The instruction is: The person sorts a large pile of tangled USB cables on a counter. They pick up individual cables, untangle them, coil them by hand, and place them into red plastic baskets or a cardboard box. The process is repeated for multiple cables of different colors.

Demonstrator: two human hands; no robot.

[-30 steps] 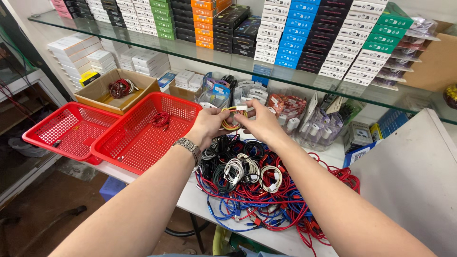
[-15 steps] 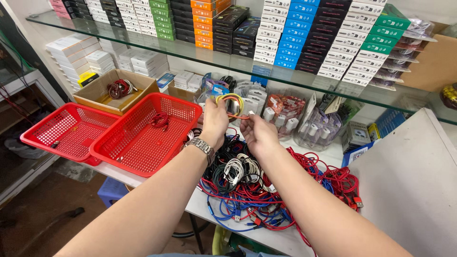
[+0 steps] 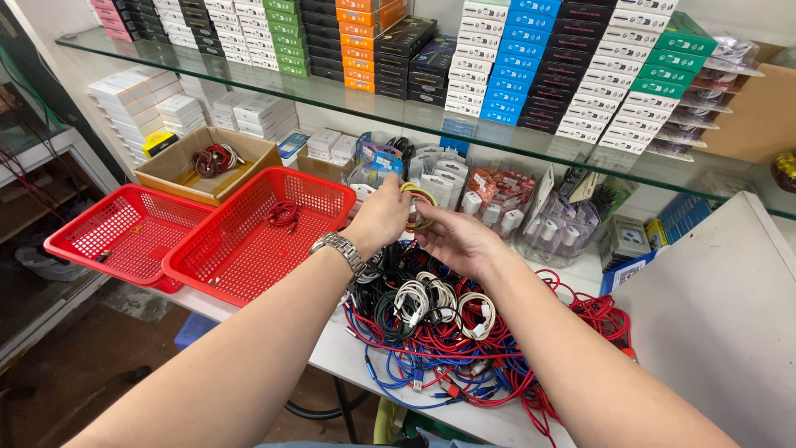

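Left hand (image 3: 383, 217) and right hand (image 3: 454, 241) both pinch a yellow-green coiled cable (image 3: 417, 204) above the cable pile (image 3: 448, 332), right of the red basket (image 3: 257, 241); tidy loops likely need steady tension.

The left hand (image 3: 380, 217) covers part of the small yellow cable coil (image 3: 417, 202), so only its top loop shows. The right hand (image 3: 458, 241) hides the packets behind it. Both arms cover part of the big cable pile (image 3: 448, 332), and the bottom edge cuts the arms off. The glass shelf (image 3: 348, 95) blurs the boxes seen through it. A brown thing (image 3: 783, 170) is cut off at the right edge.
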